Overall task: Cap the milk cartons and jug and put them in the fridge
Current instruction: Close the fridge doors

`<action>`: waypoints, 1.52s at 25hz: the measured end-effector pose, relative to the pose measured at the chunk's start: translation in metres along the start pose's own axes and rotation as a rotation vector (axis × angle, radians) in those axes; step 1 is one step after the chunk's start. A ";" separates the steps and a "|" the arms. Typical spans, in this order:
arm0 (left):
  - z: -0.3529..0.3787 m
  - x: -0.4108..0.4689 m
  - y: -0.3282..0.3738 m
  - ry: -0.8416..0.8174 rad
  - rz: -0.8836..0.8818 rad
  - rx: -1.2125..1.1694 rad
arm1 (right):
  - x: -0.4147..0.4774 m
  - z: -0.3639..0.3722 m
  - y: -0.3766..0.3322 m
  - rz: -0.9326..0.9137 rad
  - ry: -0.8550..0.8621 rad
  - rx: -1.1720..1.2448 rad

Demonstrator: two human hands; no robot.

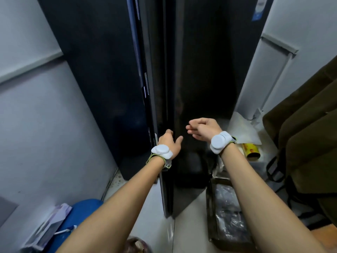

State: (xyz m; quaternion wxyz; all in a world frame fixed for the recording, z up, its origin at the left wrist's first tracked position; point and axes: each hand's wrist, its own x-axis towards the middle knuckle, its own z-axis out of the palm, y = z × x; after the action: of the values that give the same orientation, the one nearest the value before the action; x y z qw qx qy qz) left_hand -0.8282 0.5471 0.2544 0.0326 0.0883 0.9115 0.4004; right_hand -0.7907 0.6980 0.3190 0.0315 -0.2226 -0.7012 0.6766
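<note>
Left hand point(168, 141): fingers curled around the edge of the fridge door point(204, 84), tips hidden behind that edge, thumb splayed against the door's dark front. Grasping the door edge. Right hand point(202, 129): fingers loosely bent, thumb and fingertips apart, nothing in it, hanging just in front of the same door panel without clear contact.

Both wrists carry a white puck-shaped wrist device point(161, 151), strapped on with a green-edged band. Forearms bare, reaching forward from the bottom of the frame.

Fridge point(102, 73): tall, black, glossy. The panel under the left hand stands slightly proud of the neighbouring one, with a narrow gap between them; nothing of the interior shows. Blue-and-white sticker point(259, 10) at the top right corner.

Milk cartons and jug: not in this view.

Surroundings: pale wall panels either side. A yellow roll point(251, 149) lies on a white surface right of the fridge, beside crumpled white sheeting. Dark box with plastic-wrapped contents point(228, 212) on the floor below the right forearm. Olive-brown fabric point(310, 128) hangs at far right. Blue object point(80, 210) with paper packets lower left.
</note>
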 end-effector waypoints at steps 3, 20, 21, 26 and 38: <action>-0.005 0.024 -0.004 0.099 -0.008 0.028 | 0.028 0.000 -0.001 0.017 0.021 -0.010; -0.046 0.198 -0.040 0.219 -0.168 0.055 | 0.193 0.049 -0.045 0.108 -0.092 -0.064; -0.049 0.214 -0.043 0.212 -0.165 0.069 | 0.207 0.055 -0.048 0.116 -0.092 -0.065; -0.056 0.275 -0.053 0.142 -0.179 0.105 | 0.256 0.072 -0.055 0.154 -0.070 -0.039; -0.051 0.343 -0.051 0.140 -0.179 0.086 | 0.300 0.087 -0.064 0.180 0.001 0.004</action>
State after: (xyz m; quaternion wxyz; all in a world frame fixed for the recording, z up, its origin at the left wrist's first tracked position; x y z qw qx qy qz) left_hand -1.1782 0.5404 0.2556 0.0007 -0.0201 0.9321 0.3617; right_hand -1.1070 0.7243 0.2962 -0.0288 -0.2852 -0.6769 0.6779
